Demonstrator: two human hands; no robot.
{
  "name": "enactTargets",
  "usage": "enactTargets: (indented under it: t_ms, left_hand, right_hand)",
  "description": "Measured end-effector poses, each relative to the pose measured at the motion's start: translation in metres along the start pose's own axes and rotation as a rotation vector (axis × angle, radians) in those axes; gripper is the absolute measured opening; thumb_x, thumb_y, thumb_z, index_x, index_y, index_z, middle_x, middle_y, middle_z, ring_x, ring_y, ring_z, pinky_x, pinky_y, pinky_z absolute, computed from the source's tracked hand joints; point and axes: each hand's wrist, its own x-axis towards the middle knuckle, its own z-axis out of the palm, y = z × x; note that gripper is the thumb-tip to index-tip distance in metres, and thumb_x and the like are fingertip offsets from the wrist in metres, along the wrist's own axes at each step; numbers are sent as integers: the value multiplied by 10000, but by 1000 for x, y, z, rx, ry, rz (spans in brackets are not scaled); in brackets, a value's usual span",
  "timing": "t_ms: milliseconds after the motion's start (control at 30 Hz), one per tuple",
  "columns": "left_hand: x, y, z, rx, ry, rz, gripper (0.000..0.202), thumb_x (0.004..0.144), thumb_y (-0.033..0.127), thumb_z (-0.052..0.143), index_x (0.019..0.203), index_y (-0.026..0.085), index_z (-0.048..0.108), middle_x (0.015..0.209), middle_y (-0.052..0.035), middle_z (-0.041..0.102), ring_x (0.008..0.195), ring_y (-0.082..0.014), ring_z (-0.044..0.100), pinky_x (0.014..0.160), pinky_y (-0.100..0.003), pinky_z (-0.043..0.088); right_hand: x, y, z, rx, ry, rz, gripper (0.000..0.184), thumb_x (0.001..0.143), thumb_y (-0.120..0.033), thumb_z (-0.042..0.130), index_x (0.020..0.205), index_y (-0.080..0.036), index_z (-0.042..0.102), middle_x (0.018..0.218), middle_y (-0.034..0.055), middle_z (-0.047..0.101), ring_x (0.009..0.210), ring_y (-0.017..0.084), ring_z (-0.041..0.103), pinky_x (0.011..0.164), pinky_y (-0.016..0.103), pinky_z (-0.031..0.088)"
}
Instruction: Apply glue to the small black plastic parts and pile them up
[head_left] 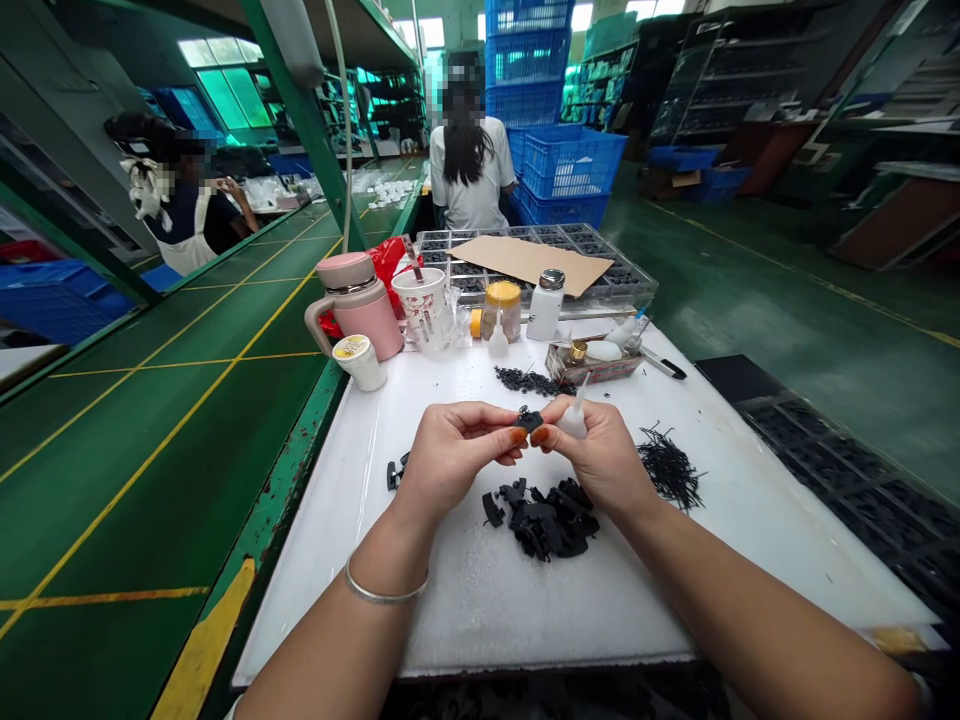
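Observation:
A small black plastic part [529,420] is pinched between the fingertips of my left hand [469,440] and my right hand [592,445]. My right hand also keeps a white squeeze bottle [574,418] with a thin nozzle pointing up, tucked against the palm. Just below my hands lies a heap of black plastic pieces [547,520]. Beyond them is a scatter of tiny black rings [532,381]. To the right of my right wrist sits a pile of thin black sticks [670,468]. A few black parts [393,474] show beside my left wrist, partly hidden.
Along the table's back stand a pink mug [367,310], a plastic cup [422,308], a yellow-lidded jar [502,308], a metal-capped bottle [547,305] and a small box [592,360] of bottles. Cardboard [532,262] lies on trays behind. A green conveyor [187,400] runs left; two people sit farther off.

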Motion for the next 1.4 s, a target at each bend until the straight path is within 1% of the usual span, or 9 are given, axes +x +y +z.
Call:
enactTargets:
  t_ms: [133, 333, 567, 767, 900, 933, 1100, 1233, 1400]
  left_hand:
    - [0, -1, 1, 19, 25, 12, 195, 667, 233, 776, 821, 119, 740, 668, -54, 722, 576, -147, 656, 562, -265, 563]
    - [-1, -2, 2, 15, 43, 57, 165, 688, 213, 763, 825, 126, 737, 669, -38, 719, 598, -135, 664, 564, -229, 558]
    - [-2, 0, 3, 15, 64, 75, 167, 691, 225, 761, 826, 129, 737, 667, -35, 715, 591, -137, 659, 572, -246, 562]
    - [-3, 2, 1, 28, 68, 83, 166, 696, 217, 755, 832, 124, 733, 656, -34, 708, 591, -135, 655, 562, -235, 551]
    - [-3, 1, 1, 19, 55, 72, 164, 710, 227, 744, 828, 115, 722, 663, -37, 703, 593, -129, 651, 560, -225, 543]
    - [-3, 1, 1, 10, 49, 73, 171, 714, 226, 740, 844, 116, 716, 662, -33, 700, 592, -124, 648, 562, -220, 540]
    - [-3, -1, 1, -21, 10, 117, 321, 744, 188, 715, 1060, 156, 668, 650, 4, 675, 599, -105, 633, 577, -207, 533]
    - [-2, -2, 0, -16, -6, 130, 218, 758, 183, 700, 973, 145, 709, 662, -8, 674, 612, -104, 636, 587, -204, 541]
    - [-2, -3, 0, -17, -2, 123, 208, 758, 190, 703, 961, 147, 712, 667, -12, 678, 616, -111, 646, 579, -205, 549]
  right_hand:
    - [0, -2, 0, -12, -27, 7, 315, 720, -454, 738, 681, -157, 639, 611, -2, 575, 591, 127, 506, 576, 256, 404]
    - [1, -1, -1, 16, -53, 1, 276, 739, -418, 733, 680, -161, 648, 612, -5, 579, 589, 119, 508, 572, 247, 402]
    - [1, 0, -1, 19, -69, 11, 254, 725, -398, 750, 691, -161, 662, 614, -8, 578, 589, 118, 504, 564, 245, 395]
    - [0, -1, 0, -3, -27, -16, 175, 719, -329, 766, 786, -179, 706, 661, -9, 616, 607, 116, 515, 577, 241, 400]
    - [0, -1, -1, 3, -19, -30, 132, 729, -291, 760, 770, -178, 707, 637, -16, 608, 591, 108, 511, 564, 232, 396]
    - [0, 0, -1, 6, -25, -32, 122, 729, -281, 761, 758, -177, 703, 632, -19, 605, 588, 105, 511, 561, 229, 394]
    - [0, 1, 0, 20, -39, -31, 102, 734, -240, 757, 717, -177, 679, 613, -30, 594, 573, 91, 504, 551, 216, 389]
    - [0, 1, 0, 45, -48, -23, 87, 740, -231, 752, 726, -180, 683, 616, -28, 599, 572, 91, 510, 546, 213, 393]
    - [-1, 2, 1, 50, -49, -16, 78, 737, -227, 753, 735, -179, 692, 614, -27, 598, 571, 91, 510, 541, 211, 394]
